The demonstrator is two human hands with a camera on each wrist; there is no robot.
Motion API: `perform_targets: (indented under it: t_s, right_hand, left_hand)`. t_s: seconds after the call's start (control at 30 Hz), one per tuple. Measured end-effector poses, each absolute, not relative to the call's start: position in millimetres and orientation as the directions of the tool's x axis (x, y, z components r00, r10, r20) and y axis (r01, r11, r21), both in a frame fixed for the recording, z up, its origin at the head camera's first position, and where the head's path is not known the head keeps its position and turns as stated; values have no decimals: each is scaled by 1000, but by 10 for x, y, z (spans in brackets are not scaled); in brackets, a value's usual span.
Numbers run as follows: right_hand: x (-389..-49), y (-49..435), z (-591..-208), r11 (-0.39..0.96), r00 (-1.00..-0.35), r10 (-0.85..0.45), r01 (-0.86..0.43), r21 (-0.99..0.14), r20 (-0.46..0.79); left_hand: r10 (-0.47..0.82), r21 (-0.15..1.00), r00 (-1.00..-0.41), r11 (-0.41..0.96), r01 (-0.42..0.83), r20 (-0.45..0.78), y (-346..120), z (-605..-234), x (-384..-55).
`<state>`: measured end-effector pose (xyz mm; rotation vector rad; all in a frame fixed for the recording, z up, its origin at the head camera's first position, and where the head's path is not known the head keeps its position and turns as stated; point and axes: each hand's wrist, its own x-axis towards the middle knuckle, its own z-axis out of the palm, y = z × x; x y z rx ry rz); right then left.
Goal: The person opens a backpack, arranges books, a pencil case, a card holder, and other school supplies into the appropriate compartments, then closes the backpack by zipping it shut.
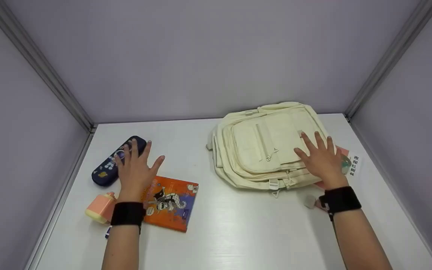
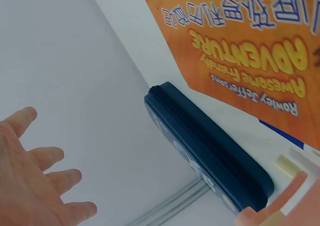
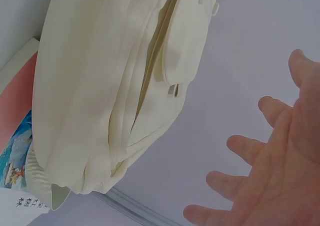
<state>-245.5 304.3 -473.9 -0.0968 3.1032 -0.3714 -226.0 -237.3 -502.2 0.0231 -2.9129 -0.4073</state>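
Note:
My left hand (image 1: 135,174), fingers spread, hovers above the table between a dark blue pencil case (image 1: 103,174) with space pictures and an orange comic book (image 1: 169,202). In the left wrist view the pencil case (image 2: 215,151) and book (image 2: 240,50) are apart from the fingers (image 2: 50,158). Over the right side of a cream backpack (image 1: 253,146), which lies flat, my right hand (image 1: 323,163) is held with fingers spread. The right wrist view shows a gap between this hand (image 3: 280,171) and the backpack (image 3: 95,85). Neither hand holds anything.
A pink and yellow bottle-like object (image 1: 101,208) lies by the left wrist, near a small blue item (image 1: 108,232) partly hidden by the arm. A pink and white printed book (image 1: 353,165) sticks out beneath the backpack. Beside the right wristband is a small greyish object (image 1: 309,201). Walls enclose the table.

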Motion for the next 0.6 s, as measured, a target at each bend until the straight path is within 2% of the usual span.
perform_targets:
  t_s: [0.3, 0.6]
  right_hand:
    - [-2436, 2943, -4743, 971, -997, -72, -67, -228, -13]
    - [-2386, 2790, -4794, 961, -997, -72, -63, -269, -27]
  left_hand:
    - [-13, 259, -978, 965, 43, 209, -2129, -4951, -2323]
    - [87, 226, -987, 967, 116, 136, -1551, -5021, -2410]
